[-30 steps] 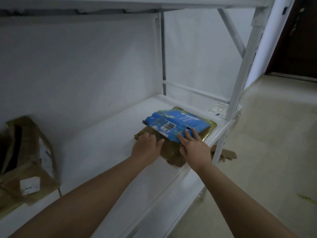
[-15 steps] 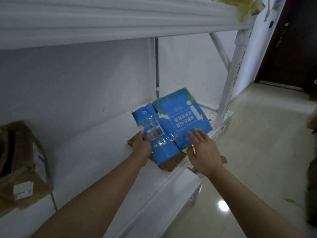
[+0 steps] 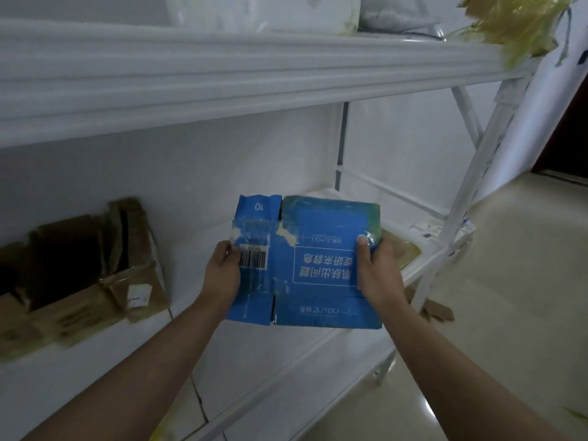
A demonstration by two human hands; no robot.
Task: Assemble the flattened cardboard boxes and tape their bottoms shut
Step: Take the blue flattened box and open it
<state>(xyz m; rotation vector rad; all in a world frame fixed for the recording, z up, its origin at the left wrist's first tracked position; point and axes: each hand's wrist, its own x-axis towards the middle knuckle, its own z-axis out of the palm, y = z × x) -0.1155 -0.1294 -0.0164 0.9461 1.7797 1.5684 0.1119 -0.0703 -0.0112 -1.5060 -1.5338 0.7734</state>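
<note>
We're holding the flattened blue box (image 3: pixel 305 265) up in the air in front of the white shelf (image 3: pixel 286 354), clear of its surface, printed face toward us with the print upside down; left hand (image 3: pixel 222 272) grips the box's left edge, thumb on the front just beside the barcode label (image 3: pixel 253 258), the other fingers hidden behind the cardboard; right hand (image 3: pixel 377 275) grips the right edge, thumb pressed on the front face, fingers wrapped round the back; both hands clamped on the box, so it's carried by its two side edges; the box is still flat, its narrow left panel showing "10" near the top, torn white patches and clear tape across the upper part, end flaps along the bottom edge hanging free; behind the right hand, a flat brown cardboard piece (image 3: pixel 402 253) lies on the shelf near its right end; toward the left end of the shelf, against the back wall, opened brown cartons (image 3: pixel 95 268) sit together, one with a white label facing us; the upper shelf board (image 3: pixel 222 81) runs across the top of view with white bundles (image 3: pixel 264 11) on it and a crumpled yellowish plastic sheet (image 3: pixel 515 23) hanging at its right corner; beyond the right upright (image 3: pixel 471 192), more cardboard scrap (image 3: pixel 437 310) lies on the glossy tiled floor (image 3: pixel 509 281); a dark doorway (image 3: pixel 569 132) shows at far right.
</note>
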